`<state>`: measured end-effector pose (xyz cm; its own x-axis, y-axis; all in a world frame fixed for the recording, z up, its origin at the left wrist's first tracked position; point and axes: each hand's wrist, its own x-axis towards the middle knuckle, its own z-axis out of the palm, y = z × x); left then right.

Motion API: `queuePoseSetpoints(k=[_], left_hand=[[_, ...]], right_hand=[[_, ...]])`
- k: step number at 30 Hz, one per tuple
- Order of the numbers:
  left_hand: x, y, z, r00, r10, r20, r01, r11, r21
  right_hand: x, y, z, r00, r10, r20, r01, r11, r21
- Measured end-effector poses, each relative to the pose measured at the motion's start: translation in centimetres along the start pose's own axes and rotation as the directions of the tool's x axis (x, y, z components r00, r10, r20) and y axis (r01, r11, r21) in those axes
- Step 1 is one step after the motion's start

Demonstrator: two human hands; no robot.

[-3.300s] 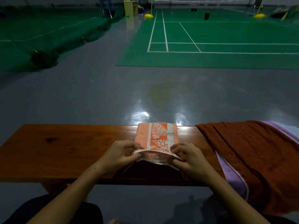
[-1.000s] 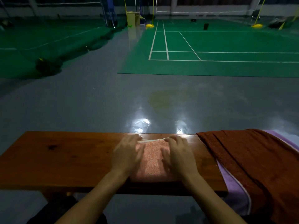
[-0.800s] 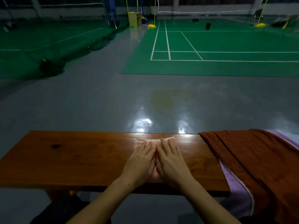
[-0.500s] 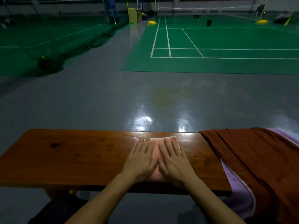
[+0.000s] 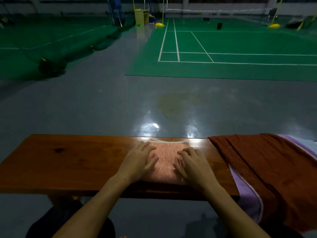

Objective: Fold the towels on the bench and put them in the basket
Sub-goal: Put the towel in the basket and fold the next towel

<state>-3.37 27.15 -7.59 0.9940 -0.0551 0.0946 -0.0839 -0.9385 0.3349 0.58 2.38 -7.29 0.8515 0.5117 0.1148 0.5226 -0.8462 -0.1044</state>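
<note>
A small orange towel (image 5: pixel 166 162) lies folded flat on the wooden bench (image 5: pixel 68 160), its white-edged hem at the far side. My left hand (image 5: pixel 139 162) rests palm down on its left edge, fingers spread. My right hand (image 5: pixel 192 166) rests palm down on its right edge, fingers spread too. Neither hand grips anything. To the right, a rust-brown towel (image 5: pixel 267 167) is draped unfolded over the bench end, on top of a lilac towel (image 5: pixel 247 191). No basket is in view.
The bench's left half is bare wood. Beyond it lies a shiny grey floor (image 5: pixel 120 103), then green badminton courts (image 5: pixel 240 48) with yellow net posts. My dark-clothed knees (image 5: pixel 68 220) sit just below the bench's near edge.
The towel was folded over from the near edge to the far one. My hands then pressed together on its middle and have now slid apart to its left and right edges.
</note>
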Motion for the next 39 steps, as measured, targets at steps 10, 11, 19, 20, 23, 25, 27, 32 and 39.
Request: queuePoseSetpoints(k=[10, 11, 19, 20, 23, 25, 27, 32, 39], left_hand=[[-2.6, -0.3, -2.4, 0.974, 0.154, 0.167, -0.160, 0.987, 0.023], [-2.7, -0.3, -2.4, 0.970, 0.153, 0.190, -0.161, 0.987, 0.028], [-1.8, -1.2, -1.7, 0.957, 0.216, 0.195, -0.247, 0.957, 0.150], [-1.7, -1.3, -1.5, 0.954, 0.225, 0.201, -0.257, 0.954, 0.152], [-1.1, -1.5, -1.3, 0.946, 0.242, 0.217, -0.282, 0.942, 0.180], [-0.7, -1.6, -1.1, 0.944, 0.258, 0.205, -0.299, 0.933, 0.202], [-0.4, -1.6, -1.0, 0.948, 0.267, 0.173, -0.301, 0.929, 0.215], [-0.2, -1.6, -1.5, 0.959, 0.265, 0.098, -0.277, 0.950, 0.142], [-0.8, -1.6, -2.5, 0.976, 0.209, 0.053, -0.203, 0.974, -0.103]], right_hand=[[-3.4, 1.0, 0.0, 0.982, -0.110, 0.152, 0.101, 0.993, 0.063], [-3.3, 1.1, 0.1, 0.982, -0.111, 0.153, 0.104, 0.993, 0.053], [-2.2, 2.5, 0.8, 0.981, -0.137, 0.135, 0.132, 0.990, 0.044], [-2.0, 2.6, 0.9, 0.981, -0.141, 0.135, 0.136, 0.990, 0.040], [-1.6, 3.0, 0.7, 0.977, -0.142, 0.158, 0.138, 0.990, 0.041], [-1.3, 3.1, 0.5, 0.976, -0.137, 0.171, 0.132, 0.990, 0.040], [-1.1, 3.3, 0.2, 0.977, -0.131, 0.166, 0.124, 0.991, 0.049], [-1.1, 3.7, -0.4, 0.988, -0.132, 0.078, 0.121, 0.984, 0.132], [-1.6, 4.0, -0.9, 0.996, -0.080, 0.024, 0.070, 0.953, 0.295]])
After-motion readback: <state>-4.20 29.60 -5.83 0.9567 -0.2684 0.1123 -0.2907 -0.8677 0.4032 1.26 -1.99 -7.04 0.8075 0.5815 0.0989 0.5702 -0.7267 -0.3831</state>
